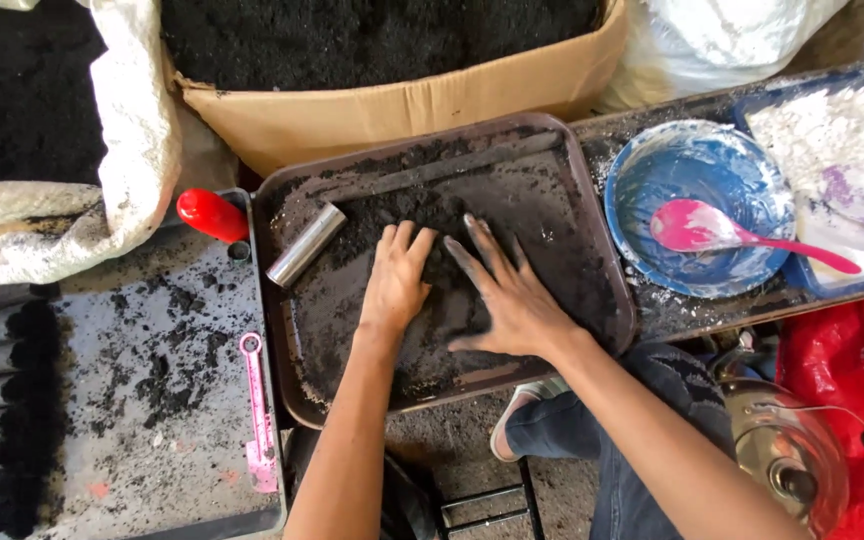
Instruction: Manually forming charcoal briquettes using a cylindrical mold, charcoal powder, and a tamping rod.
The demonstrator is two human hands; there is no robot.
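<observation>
Pressing down on a mound of dark powder (422, 225), both hands lie palm-down in the middle of a brown tray (592, 240). The left hand (395, 282) has its fingers curled loosely over the heap, so its grip is neither clenched nor holding anything. The right hand (508, 295) is spread flat with the fingers apart, its grip open and resting on the same dark powder, just beside the left hand. Both hands are smeared black.

A short metal tube (306, 244) lies on the tray's left part, tilted and near the left fingertips but not touching them. Left of the tray sits a grey slab (132, 430) dusted with black crumbs, with a pink tool (255, 410) along its right edge and a red handle (211, 215) at its upper corner. Above the tray stands a cardboard box (402, 105) full of dark powder, and a white sack (137, 130) beside it. To the right, a blue bowl (697, 165) holds a pink spoon (717, 232), next to a blue tray of white powder (832, 150). A metal kettle (792, 450) stands at lower right.
</observation>
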